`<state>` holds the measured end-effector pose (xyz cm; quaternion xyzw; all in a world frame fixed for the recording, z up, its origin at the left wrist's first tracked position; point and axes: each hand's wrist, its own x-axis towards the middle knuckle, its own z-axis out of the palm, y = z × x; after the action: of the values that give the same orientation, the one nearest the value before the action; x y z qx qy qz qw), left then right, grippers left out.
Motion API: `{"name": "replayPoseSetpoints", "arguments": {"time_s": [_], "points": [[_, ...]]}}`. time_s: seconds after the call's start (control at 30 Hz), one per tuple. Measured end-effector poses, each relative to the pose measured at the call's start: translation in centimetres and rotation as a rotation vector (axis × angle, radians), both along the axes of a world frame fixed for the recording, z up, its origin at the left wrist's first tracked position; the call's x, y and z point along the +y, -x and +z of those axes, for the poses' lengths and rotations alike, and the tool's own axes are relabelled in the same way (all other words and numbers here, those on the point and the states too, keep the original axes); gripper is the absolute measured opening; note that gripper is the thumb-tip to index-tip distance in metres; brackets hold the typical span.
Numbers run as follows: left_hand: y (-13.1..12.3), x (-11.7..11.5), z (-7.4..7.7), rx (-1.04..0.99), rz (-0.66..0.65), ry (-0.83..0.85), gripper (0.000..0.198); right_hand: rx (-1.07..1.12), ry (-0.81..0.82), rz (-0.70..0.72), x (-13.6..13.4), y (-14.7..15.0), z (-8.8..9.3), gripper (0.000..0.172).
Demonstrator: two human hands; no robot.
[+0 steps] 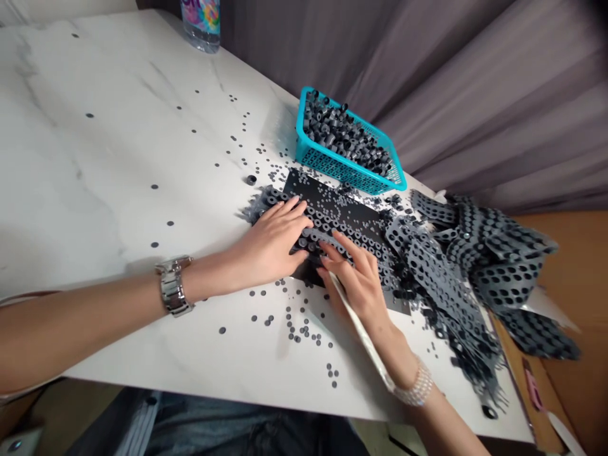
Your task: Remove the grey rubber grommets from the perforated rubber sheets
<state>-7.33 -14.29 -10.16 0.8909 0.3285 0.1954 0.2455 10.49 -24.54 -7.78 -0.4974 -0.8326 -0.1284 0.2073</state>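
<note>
My left hand lies with its fingers stretched out and spread on a dark grey rubber sheet with rows of ring shapes. That sheet rests on a black mat. My right hand is closed around a long, thin white stick-like tool, which runs back along the wrist. Its fingertips touch the sheet close to my left thumb, and the tool's tip is hidden by the fingers. Small grey discs are scattered around the mat.
Behind the mat stands a turquoise basket heaped with small grey rubber pieces. Punched sheets full of holes are piled at the right, over the table edge. A plastic bottle is at the back left. A pink cutter lies at the lower right.
</note>
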Motion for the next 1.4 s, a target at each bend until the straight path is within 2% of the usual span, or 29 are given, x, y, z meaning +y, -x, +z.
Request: {"name": "replayPoseSetpoints", "arguments": {"time_s": [0.3, 0.47, 0.53, 0.63, 0.7, 0.77, 0.87, 1.03, 1.17, 1.4], "points": [[-0.1, 0.0, 0.0, 0.010, 0.002, -0.011, 0.041, -0.113, -0.023, 0.059, 0.2, 0.3, 0.1, 0.007], [-0.1, -0.2, 0.2, 0.021, 0.009, -0.025, 0.042, -0.238, -0.039, 0.084, 0.4, 0.9, -0.1, 0.012], [0.0, -0.2, 0.2, 0.026, 0.003, -0.024, 0.042, -0.268, -0.046, 0.012, 0.6, 1.0, -0.1, 0.017], [0.1, -0.2, 0.2, 0.023, -0.004, -0.016, 0.042, -0.213, -0.048, -0.236, 0.8, 0.2, 0.1, 0.023], [0.1, -0.1, 0.2, 0.018, -0.006, -0.007, 0.043, -0.152, -0.034, -0.368, 0.8, -0.8, 0.4, 0.019], [0.1, -0.1, 0.2, 0.017, -0.012, 0.006, 0.043, -0.106, -0.009, -0.411, 0.6, -1.6, 0.7, 0.013], [0.1, 0.1, 0.6, 0.031, -0.018, 0.053, 0.042, -0.027, 0.004, -0.359, 0.5, -1.7, 0.8, 0.010], [0.0, 0.4, 1.4, 0.041, -0.012, 0.161, 0.038, 0.065, 0.006, -0.132, 1.3, 0.2, 0.3, 0.011], [-0.1, 0.4, 1.5, 0.040, -0.003, 0.153, 0.040, 0.007, 0.029, -0.027, 2.4, 1.1, 0.0, 0.007], [0.0, 0.5, 1.0, 0.001, -0.006, 0.137, 0.040, -0.081, -0.017, 0.044, 2.9, 1.1, -0.1, 0.007]]}}
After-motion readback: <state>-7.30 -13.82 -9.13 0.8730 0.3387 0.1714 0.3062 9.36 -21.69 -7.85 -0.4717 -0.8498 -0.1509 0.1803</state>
